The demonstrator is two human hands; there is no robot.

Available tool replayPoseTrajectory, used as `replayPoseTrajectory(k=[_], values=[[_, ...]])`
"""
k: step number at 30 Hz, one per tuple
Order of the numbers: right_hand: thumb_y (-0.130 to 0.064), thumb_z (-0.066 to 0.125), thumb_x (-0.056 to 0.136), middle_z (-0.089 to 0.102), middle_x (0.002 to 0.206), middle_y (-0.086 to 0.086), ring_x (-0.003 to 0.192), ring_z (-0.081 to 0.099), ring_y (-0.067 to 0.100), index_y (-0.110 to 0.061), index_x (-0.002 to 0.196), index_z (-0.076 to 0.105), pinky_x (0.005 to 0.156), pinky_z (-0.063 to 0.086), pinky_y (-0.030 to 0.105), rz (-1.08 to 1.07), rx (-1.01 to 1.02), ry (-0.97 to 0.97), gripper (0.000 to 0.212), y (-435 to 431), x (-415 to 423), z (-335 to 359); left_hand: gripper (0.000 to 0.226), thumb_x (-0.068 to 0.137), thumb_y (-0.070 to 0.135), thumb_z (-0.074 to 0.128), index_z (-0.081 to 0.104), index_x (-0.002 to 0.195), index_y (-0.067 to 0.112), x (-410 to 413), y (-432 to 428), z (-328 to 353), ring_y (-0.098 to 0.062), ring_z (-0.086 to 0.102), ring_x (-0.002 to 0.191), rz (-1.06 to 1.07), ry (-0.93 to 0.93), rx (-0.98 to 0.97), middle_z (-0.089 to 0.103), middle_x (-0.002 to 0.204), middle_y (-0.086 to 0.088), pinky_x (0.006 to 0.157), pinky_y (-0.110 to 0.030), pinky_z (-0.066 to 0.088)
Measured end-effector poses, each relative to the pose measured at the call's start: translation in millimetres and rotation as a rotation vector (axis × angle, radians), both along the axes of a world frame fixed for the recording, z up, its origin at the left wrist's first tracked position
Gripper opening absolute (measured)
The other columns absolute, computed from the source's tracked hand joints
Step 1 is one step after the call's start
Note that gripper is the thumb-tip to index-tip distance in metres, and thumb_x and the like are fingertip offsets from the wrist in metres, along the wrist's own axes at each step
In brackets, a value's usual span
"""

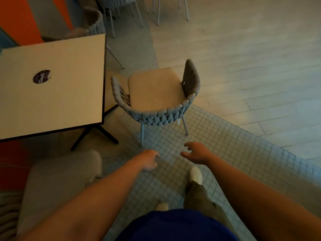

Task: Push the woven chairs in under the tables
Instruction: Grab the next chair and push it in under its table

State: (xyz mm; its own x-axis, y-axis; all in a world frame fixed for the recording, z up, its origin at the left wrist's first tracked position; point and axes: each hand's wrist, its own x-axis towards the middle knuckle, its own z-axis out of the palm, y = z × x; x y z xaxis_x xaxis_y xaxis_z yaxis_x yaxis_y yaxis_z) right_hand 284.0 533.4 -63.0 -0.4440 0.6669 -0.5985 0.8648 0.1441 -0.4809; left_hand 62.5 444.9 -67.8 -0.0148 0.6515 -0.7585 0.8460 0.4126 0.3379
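Head camera looked down over two bare forearms stretched forward above the tiled floor [217, 153]. Just beyond both hands stood the woven chair [156, 98], pulled out and well apart from the bench [52, 84], which lay ahead and to the left of the left hand [149, 160]. The chair's woven back curved toward the person, its seat cushion bare, and it sat skewed, not square to the bench edge.

The left hand was empty with its fingers loosely curled downward, grasping nothing. The right hand [196, 153] was spread and released, thumb and fingers apart, also touching nothing. Neither hand had reached the chair.

The step in hand appeared to be the reach for the chair back. To do it well, each hand would probably want to settle on the top rim of the woven back, one toward each end, so the push could also turn the chair. It likely needed swinging leftward to face the bench before sliding in. The dark splayed foot of the bench base [97, 134] lay near the chair's legs and might catch one, so a slow, slightly lifted push seemed wise.
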Motion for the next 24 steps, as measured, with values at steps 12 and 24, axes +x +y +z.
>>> replayPoseTrajectory(k=[12, 24], values=[[-0.049, 0.061, 0.093, 0.048, 0.148, 0.011, 0.133, 0.049, 0.023, -0.012, 0.147, 0.042, 0.108, 0.039, 0.036, 0.184, -0.062, 0.023, 0.068, 172.6, -12.7, 0.3, 0.050, 0.103, 0.017, 0.056, 0.045, 0.152, 0.019, 20.6, 116.8, 2.1, -0.028, 0.047, 0.140, 0.313, 0.008, 0.014, 0.044, 0.157, -0.010, 0.111, -0.039, 0.045], [-0.055, 0.061, 0.091, 0.052, 0.144, 0.011, 0.129, 0.052, 0.024, -0.010, 0.146, 0.044, 0.105, 0.043, 0.037, 0.167, -0.170, -0.023, 0.073, 237.0, -64.2, -29.9, 0.045, 0.101, 0.013, 0.058, 0.052, 0.146, 0.015, -21.9, 163.5, -24.9, -0.025, 0.053, 0.136, 0.511, -0.053, -0.048, 0.054, 0.150, -0.008, 0.112, -0.039, 0.047]])
